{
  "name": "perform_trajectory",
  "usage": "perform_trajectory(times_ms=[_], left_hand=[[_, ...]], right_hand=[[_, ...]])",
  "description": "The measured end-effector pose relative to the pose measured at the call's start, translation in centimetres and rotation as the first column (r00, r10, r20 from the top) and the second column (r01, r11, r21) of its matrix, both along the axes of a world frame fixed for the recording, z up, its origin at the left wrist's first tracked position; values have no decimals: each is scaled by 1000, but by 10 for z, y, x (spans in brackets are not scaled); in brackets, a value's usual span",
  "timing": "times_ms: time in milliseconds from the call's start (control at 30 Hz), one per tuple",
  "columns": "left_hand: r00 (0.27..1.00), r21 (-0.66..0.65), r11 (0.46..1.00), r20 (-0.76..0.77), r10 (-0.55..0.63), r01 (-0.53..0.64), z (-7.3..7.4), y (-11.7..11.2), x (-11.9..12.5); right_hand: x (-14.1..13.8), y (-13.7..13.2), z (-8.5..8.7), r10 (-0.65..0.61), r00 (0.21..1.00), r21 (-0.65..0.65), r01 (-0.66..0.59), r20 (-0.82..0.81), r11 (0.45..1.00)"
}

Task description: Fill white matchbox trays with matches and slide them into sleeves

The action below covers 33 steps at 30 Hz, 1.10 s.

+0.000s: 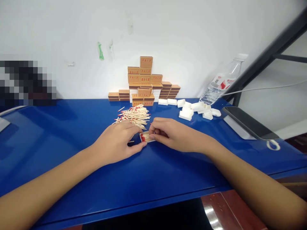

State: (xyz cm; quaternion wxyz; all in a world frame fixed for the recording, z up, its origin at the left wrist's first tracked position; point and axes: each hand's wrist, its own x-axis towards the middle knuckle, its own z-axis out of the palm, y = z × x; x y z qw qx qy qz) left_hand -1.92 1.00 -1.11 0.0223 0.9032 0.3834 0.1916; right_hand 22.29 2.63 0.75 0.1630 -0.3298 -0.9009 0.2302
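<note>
A small white matchbox tray [150,141] lies on the blue table with red-headed matches [145,137] in it, their heads toward its left end. My left hand [118,140] curves around that end, thumb at the near side and fingertips at the far side, closed on the tray. Over the right part of the tray, my right hand [166,131] has thumb and fingers pinched at the match sticks. Its fingers hide the tray's right end. Just behind my hands is a heap of loose matches [136,115], and a few stray ones lie around it.
Orange matchboxes [145,79] stand stacked against the wall behind the heap. Several empty white trays [186,112] lie scattered to their right. Farther right are a tilted water bottle [222,80] and a dark phone [248,123] on a white box. The blue table [134,185] ends close to my body.
</note>
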Motion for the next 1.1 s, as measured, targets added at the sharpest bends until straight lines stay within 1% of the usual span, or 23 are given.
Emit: perform_trajectory(times_ms=[67,133,267,333,400,500,600,700,767,833,1000,1100], left_hand=[[1000,-4,1000,2,-7,7,1,0,0],[1000,-12,1000,12,-17,17,1,-1,0],[998,-56,996,23,-62,63,2,-3,1],[996,-86,992,28,-90,92,2,-3,1],[997,-98,992,27,-78,81,2,-2,1],[1000,-62,998,13,-14,15,2,0,0],[999,-23,999,5,35,-35,0,2,-1],[999,-19,999,4,45,-44,-1,3,-1],[999,-21,999,10,40,-40,-1,3,-1],[999,-17,999,14,45,-45,-2,3,-1],[999,-11,999,7,41,-41,-2,3,-1],[1000,-10,1000,13,28,-28,-1,3,-1]], right_hand=[[0,1,0,-17,1000,32,18,-23,999],[3,6,-3,-60,997,79,64,-53,995],[15,28,-14,-190,979,163,200,-77,966],[22,41,-21,-256,964,141,263,-67,954],[27,50,-26,-280,960,107,280,-17,954],[29,52,-26,-262,963,60,258,70,964],[24,42,-19,-224,973,58,221,55,974],[16,28,-11,-105,994,18,106,-17,994],[12,21,-8,-25,999,-11,25,-30,1000],[9,17,-7,22,1000,-28,-23,-20,999],[8,16,-8,43,999,-62,-45,-27,997],[8,15,-6,43,998,-54,-46,-55,997]])
